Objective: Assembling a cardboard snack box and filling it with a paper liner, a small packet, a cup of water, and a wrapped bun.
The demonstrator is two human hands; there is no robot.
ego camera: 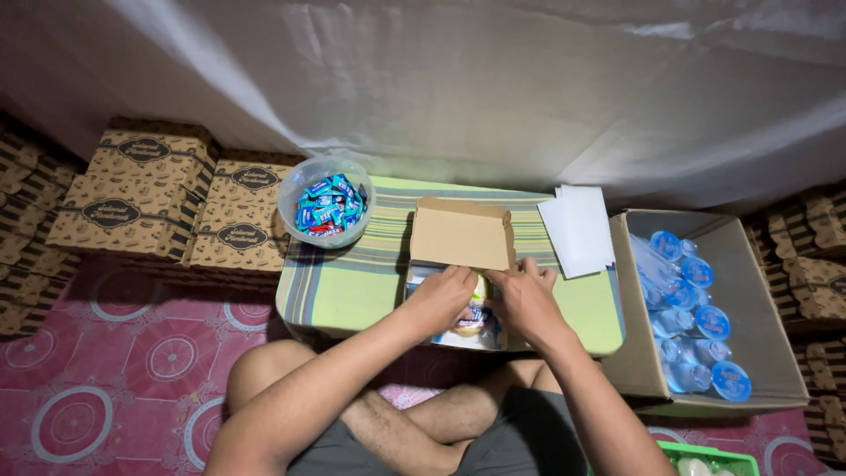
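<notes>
Left grip (443, 295) rests curled on the contents of the small open cardboard box (458, 264), fingers bent down onto a wrapped snack packet (476, 319); can't tell if it actually pinches anything. Right grip (525, 298) sits just beside it, touching thumb-side, fingers narrow and pressed on the same packet area; hold not clear either. Box lies under both grips at the near edge of the low table (352, 291), which has a green striped cloth; box lid stands up just beyond the fingertips.

Far left of left grip: stacks of printed brown cartons (141, 189) on the floor, up against the table's left end. Closer, up-left of left grip: clear plastic bowl (326, 201) full of blue-wrapped candies, on table's back corner. Up-right of right grip: white paper sheets (579, 229), near the lid, hanging over the table's back edge. Right of right grip, off the table: big open cardboard carton (758, 291) with sealed water cups (696, 326), blue lids. Below both grips: person's crossed bare legs. Low-right corner: green crate (745, 460), partly cut off.
</notes>
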